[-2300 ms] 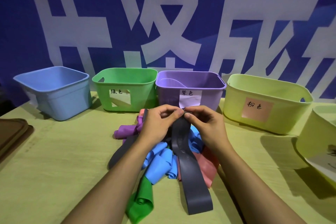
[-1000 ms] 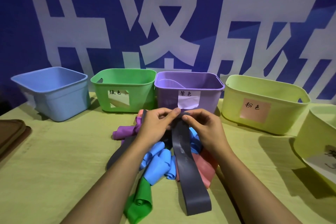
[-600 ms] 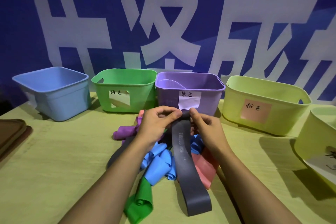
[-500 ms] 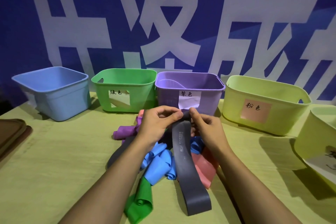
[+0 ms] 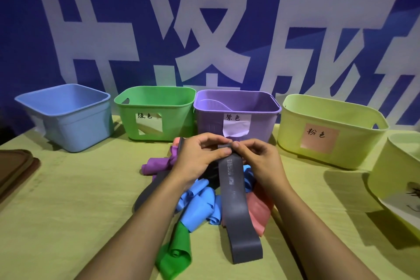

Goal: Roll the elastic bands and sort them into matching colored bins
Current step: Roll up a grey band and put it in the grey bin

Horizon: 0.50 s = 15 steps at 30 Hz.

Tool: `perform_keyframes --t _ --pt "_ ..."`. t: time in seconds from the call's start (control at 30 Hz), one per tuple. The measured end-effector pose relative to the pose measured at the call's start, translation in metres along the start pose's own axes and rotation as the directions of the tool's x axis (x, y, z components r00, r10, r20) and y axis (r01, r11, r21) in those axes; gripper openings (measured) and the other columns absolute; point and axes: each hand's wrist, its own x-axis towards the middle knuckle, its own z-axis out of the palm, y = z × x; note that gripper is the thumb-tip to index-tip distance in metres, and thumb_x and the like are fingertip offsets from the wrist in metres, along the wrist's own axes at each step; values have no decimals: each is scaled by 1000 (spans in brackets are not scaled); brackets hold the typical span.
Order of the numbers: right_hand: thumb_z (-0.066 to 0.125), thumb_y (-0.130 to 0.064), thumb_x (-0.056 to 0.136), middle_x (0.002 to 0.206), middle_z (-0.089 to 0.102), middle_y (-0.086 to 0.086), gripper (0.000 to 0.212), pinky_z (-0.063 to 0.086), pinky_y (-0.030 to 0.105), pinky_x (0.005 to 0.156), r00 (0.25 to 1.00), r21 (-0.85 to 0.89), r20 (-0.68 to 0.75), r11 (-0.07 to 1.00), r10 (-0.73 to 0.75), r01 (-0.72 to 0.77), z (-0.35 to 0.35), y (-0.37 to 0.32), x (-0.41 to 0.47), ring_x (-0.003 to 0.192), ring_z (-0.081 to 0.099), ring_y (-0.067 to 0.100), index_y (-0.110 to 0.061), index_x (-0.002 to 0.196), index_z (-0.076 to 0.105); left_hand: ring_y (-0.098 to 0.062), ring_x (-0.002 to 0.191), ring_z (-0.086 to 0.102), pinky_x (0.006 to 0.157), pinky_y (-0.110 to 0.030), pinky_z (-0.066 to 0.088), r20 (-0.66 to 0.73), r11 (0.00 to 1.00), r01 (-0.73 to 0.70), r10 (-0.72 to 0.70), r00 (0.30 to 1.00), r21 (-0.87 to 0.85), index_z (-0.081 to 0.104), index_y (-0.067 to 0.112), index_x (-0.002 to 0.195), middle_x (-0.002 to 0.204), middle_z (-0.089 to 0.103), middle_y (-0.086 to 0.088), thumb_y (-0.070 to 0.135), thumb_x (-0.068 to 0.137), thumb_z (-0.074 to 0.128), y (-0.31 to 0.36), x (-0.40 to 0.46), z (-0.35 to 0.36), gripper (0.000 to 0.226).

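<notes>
Green band [image 5: 175, 254] material lies nearest the viewer on the yellow-green surface [image 5: 68, 223], partly curled at its end. Just beyond it lie the blue bands [image 5: 200, 207] and a pink band [image 5: 259, 211], loosely heaped and touching. The grey band [image 5: 236, 207] runs from the near side of the heap up to the hands, its free end flat on the surface. The left hand [image 5: 197, 159] and the right hand [image 5: 261, 161] both pinch the far end of the grey band between thumb and fingertips, held above the heap. A purple band [image 5: 156, 165] lies to the left of the hands. Beyond stand, from left to right, the blue bin [image 5: 68, 118], green bin [image 5: 156, 113], purple bin [image 5: 236, 113] and a yellow-green bin [image 5: 329, 129] with a pink label.
</notes>
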Motion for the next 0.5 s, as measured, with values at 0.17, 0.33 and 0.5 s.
perform_keyframes --t 0.17,0.33,0.5 --pt "79 -15 83 85 79 7 8 59 28 76 999 58 9 997 -49 48 -3 0 2 79 71 15 -10 90 78 -17 98 73 82 -24 57 40 995 94 -95 995 18 74 14 108 103 78 -9 9 88 78 -4 -1 0 22" --pt "82 -13 79 91 80 8 13 60 30 83 996 41 25 995 -90 89 -4 4 3 85 72 16 -12 92 79 -3 56 50 56 -15 42 26 985 172 -172 985 17 76 12 90 61 55 10 49 88 69 -2 0 4 37" --pt "79 0 82 93 80 7 18 58 25 84 990 55 71 992 -118 114 -4 5 2 88 73 13 -8 97 78 2 49 45 50 -11 36 -24 989 121 -120 992 84 77 1 96 58 59 12 38 93 68 -9 3 1 38"
